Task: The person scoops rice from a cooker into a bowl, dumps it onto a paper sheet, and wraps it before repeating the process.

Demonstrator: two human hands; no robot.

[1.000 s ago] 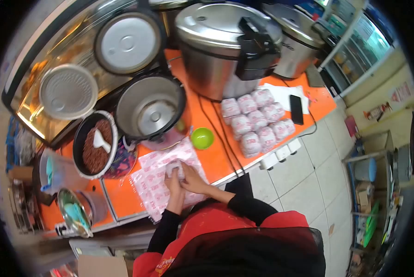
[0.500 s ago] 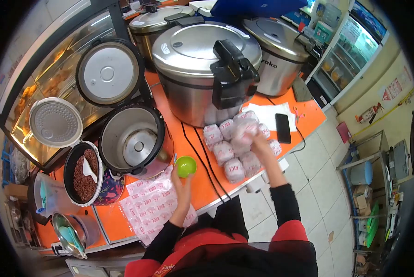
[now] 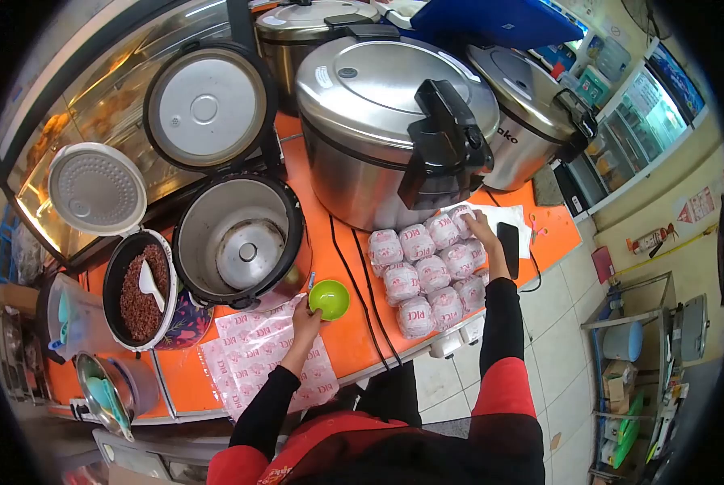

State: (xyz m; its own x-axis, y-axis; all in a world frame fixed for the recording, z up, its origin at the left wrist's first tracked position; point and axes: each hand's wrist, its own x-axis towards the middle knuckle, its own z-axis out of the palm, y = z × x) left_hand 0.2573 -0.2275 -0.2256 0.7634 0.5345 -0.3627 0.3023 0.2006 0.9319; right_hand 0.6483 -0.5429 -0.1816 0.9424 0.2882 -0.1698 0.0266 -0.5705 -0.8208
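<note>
My left hand (image 3: 305, 323) pinches the rim of a small lime-green bowl (image 3: 330, 300) over the orange table. Under that forearm lies a stack of printed wrapping paper sheets (image 3: 269, 356). My right hand (image 3: 483, 232) is closed on a round paper-wrapped rice packet (image 3: 460, 218) at the far right corner of a group. Several more wrapped packets (image 3: 433, 273) stand close together in rows, some on top of others. Left of the bowl is an open rice cooker (image 3: 245, 250) with a bare inner bottom. A smaller pot holds reddish-brown rice (image 3: 140, 303) and a white rice paddle (image 3: 149, 283).
A large closed steel cooker (image 3: 362, 162) stands behind the packets, with others behind it. Black cables (image 3: 354, 283) cross the table. A phone (image 3: 507, 249) and pink scissors (image 3: 537, 229) lie at right. A glass display case (image 3: 95, 121) stands at left.
My right hand has moved a wrapped packet from above the group down to its far right corner. My left hand now grips the green bowl's rim. The camera view has shifted.
</note>
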